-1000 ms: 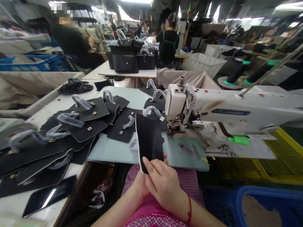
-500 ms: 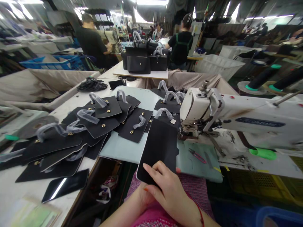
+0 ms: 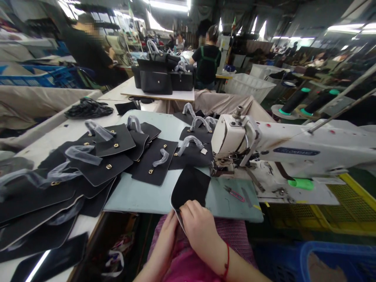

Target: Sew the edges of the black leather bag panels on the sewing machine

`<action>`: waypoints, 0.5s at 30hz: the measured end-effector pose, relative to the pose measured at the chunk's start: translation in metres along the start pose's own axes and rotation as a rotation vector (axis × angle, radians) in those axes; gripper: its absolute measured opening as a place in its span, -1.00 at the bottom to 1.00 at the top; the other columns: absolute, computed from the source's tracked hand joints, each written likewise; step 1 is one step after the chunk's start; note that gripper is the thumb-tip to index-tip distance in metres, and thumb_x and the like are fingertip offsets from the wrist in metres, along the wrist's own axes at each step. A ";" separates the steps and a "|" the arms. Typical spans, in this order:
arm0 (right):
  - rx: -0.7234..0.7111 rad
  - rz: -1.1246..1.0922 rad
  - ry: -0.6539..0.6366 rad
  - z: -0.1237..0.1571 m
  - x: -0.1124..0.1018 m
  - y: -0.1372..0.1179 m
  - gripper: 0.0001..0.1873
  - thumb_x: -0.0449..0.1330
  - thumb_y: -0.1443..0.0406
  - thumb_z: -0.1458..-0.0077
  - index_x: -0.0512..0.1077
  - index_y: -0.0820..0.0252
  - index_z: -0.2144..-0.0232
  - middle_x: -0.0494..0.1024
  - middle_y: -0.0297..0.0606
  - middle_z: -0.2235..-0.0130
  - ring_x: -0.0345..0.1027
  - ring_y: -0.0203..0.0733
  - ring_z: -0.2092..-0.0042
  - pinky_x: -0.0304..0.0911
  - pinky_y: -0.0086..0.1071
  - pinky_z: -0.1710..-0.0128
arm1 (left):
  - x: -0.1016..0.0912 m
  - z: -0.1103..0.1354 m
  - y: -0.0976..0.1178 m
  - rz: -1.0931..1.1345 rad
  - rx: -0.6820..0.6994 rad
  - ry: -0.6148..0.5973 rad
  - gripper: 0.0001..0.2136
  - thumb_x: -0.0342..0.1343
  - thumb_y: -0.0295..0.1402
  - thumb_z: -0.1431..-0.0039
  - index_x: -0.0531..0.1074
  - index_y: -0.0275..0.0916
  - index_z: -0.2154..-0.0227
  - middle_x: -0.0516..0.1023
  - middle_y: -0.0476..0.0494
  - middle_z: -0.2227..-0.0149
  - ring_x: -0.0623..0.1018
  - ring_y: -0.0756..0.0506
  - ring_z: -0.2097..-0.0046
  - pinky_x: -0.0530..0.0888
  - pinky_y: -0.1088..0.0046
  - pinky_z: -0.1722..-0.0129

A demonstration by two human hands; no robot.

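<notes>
Workbench [image 3: 135, 199]: black panel [image 3: 189, 185] points forward.

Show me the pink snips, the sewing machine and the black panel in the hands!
Pink snips [image 3: 233, 194], head view, on the handles.
Sewing machine [image 3: 293, 147], head view, on the white arm.
Black panel [image 3: 189, 186], head view, on its middle.

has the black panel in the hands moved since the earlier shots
Yes, the black bag panel has tipped down toward the person and lies flatter; its far edge now sits about level with the sewing machine's presser foot instead of above it.
</notes>
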State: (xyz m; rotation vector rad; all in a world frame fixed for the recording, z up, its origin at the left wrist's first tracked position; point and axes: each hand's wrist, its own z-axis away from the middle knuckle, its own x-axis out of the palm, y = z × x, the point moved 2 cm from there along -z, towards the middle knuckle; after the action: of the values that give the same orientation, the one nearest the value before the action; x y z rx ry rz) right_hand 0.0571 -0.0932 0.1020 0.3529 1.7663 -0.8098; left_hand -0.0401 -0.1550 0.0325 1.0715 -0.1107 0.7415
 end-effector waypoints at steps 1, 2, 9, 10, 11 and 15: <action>-0.012 0.007 -0.005 -0.004 -0.004 0.000 -0.92 0.09 0.42 -0.20 0.36 0.19 0.30 0.43 -0.21 0.26 0.25 -0.12 0.23 0.18 -0.31 0.34 | -0.003 0.004 0.010 -0.120 0.139 0.083 -0.63 0.18 -0.21 -0.14 0.41 -0.20 0.01 0.43 -0.19 -0.11 0.24 -0.26 -0.28 0.09 0.15 -0.29; -0.039 -0.002 -0.017 -0.009 -0.009 0.001 -0.93 0.09 0.41 -0.21 0.35 0.18 0.32 0.43 -0.23 0.26 0.26 -0.14 0.24 0.17 -0.32 0.35 | -0.004 0.009 0.021 -0.211 0.261 0.132 -0.56 0.22 -0.22 -0.12 0.37 -0.16 -0.07 0.36 -0.17 -0.19 0.20 -0.25 -0.30 0.06 0.19 -0.30; -0.328 -0.137 -0.148 -0.031 -0.058 0.007 -0.86 0.03 0.35 -0.28 0.36 0.19 0.33 0.50 -0.33 0.36 0.35 -0.29 0.36 0.09 -0.41 0.42 | 0.009 0.027 0.099 -0.744 0.475 -0.191 -0.69 0.14 -0.33 -0.18 0.51 -0.17 0.01 0.57 -0.20 0.02 0.52 -0.27 0.00 0.36 0.21 -0.10; -0.366 -0.144 -0.176 -0.031 -0.069 0.008 -0.84 0.01 0.34 -0.29 0.37 0.18 0.33 0.51 -0.34 0.38 0.36 -0.30 0.38 0.08 -0.42 0.44 | 0.012 0.030 0.111 -0.801 0.471 -0.283 -0.72 0.11 -0.36 -0.20 0.54 -0.17 0.05 0.59 -0.20 0.06 0.55 -0.25 0.05 0.40 0.24 -0.06; -0.407 -0.156 -0.203 -0.029 -0.082 0.009 -0.82 0.00 0.34 -0.30 0.38 0.17 0.32 0.52 -0.35 0.39 0.36 -0.31 0.40 0.07 -0.42 0.46 | 0.015 0.034 0.123 -0.841 0.457 -0.378 -0.74 0.11 -0.39 -0.20 0.56 -0.17 0.08 0.60 -0.20 0.07 0.56 -0.24 0.07 0.41 0.26 -0.04; -0.504 -0.255 -0.277 -0.010 -0.131 0.008 -0.78 0.01 0.30 -0.29 0.44 0.09 0.33 0.54 -0.35 0.43 0.35 -0.29 0.44 0.09 -0.41 0.47 | 0.033 0.052 0.161 -0.902 0.351 -0.687 -0.76 0.18 -0.45 -0.11 0.60 -0.18 0.15 0.59 -0.27 0.04 0.52 -0.31 -0.05 0.35 0.20 -0.13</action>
State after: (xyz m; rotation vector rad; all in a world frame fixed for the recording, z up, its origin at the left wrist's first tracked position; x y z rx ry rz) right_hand 0.1002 -0.0601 0.2223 -0.3104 1.6985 -0.5291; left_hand -0.0973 -0.1393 0.1942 1.5068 -0.0685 -0.4534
